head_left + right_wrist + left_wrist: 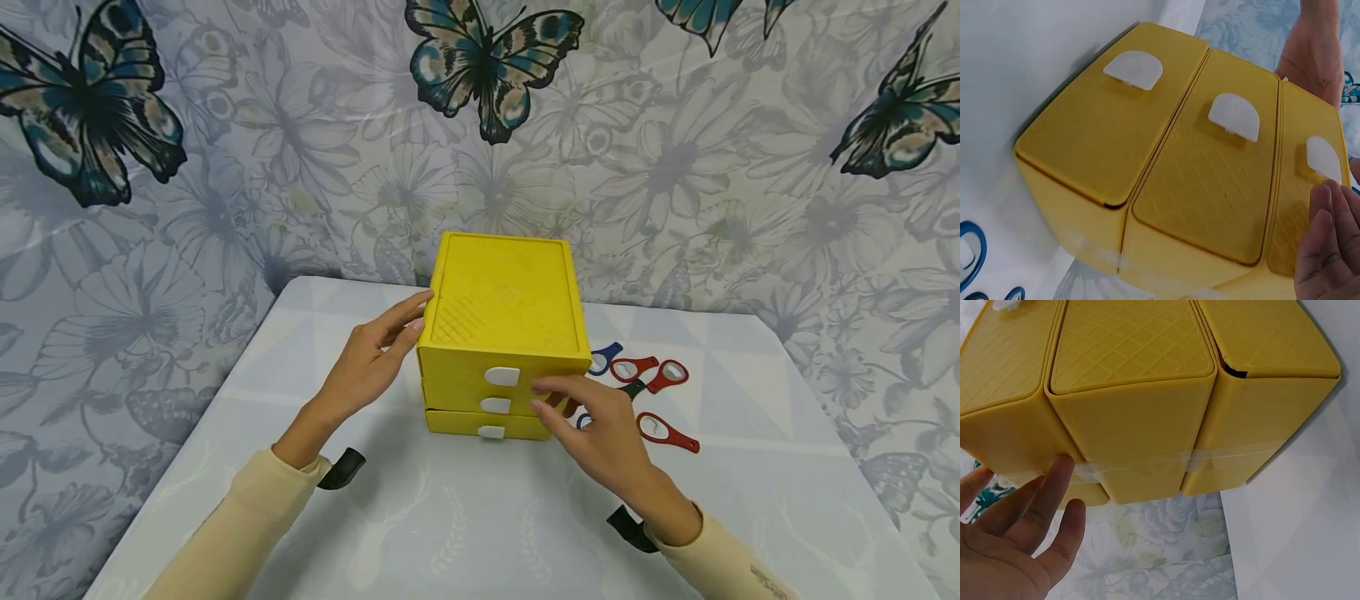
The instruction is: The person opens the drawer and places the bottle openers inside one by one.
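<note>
A yellow three-drawer box [510, 292] stands on the table, its drawers closed and each fitted with a white tab handle [502, 377]. My left hand [375, 354] rests its fingertips against the box's left side near the top, fingers extended. At the front right corner is my right hand [600, 425], its fingers loosely bent by the top drawer. In the right wrist view, those fingertips [1322, 206] are close to the top drawer's white tab [1324, 159]; whether they touch it I cannot tell. Clear tape [1147, 467] runs along the side of the box.
Right of the box lie several small ring-headed items with handles, including a red one [667, 432], another red one [670, 375] and a blue one [606, 357]. The pale table [450, 533] meets a flower-and-butterfly patterned backdrop [675, 167] behind the box.
</note>
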{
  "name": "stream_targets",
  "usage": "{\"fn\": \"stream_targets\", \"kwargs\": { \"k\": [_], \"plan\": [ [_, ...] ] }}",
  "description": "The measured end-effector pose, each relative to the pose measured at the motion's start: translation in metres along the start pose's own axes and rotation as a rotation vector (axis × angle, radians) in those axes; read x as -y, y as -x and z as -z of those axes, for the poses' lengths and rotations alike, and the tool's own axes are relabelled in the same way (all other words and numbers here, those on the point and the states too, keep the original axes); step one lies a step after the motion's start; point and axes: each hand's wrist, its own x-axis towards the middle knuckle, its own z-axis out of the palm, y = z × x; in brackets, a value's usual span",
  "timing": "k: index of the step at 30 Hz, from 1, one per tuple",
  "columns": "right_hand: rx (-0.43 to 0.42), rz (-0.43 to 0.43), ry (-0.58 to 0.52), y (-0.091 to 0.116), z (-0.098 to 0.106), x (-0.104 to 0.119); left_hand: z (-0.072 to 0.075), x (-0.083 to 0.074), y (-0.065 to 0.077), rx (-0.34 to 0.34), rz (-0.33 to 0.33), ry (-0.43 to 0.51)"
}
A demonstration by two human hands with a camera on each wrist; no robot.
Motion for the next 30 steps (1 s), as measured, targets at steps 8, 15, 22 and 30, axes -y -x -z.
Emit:
{"fn": "stream_targets", "kwargs": {
  "k": [8, 15, 22, 30],
  "plan": [
    [-0.037, -0.037, 0.052, -0.005, -0.010, 0.002, -0.002, -0.001, 0.000, 0.007, 0.002, 0.027],
    [-0.063, -0.073, 0.078, -0.008, -0.015, 0.007, -0.001, -0.002, -0.001, 0.013, 0.001, 0.034],
    [-0.077, -0.085, 0.069, -0.010, -0.020, 0.007, -0.001, -0.002, -0.001, 0.024, 0.003, 0.047],
    [-0.099, -0.090, 0.109, -0.012, -0.024, 0.006, 0.001, -0.008, 0.001, 0.037, 0.039, 0.070]
  ]
}}
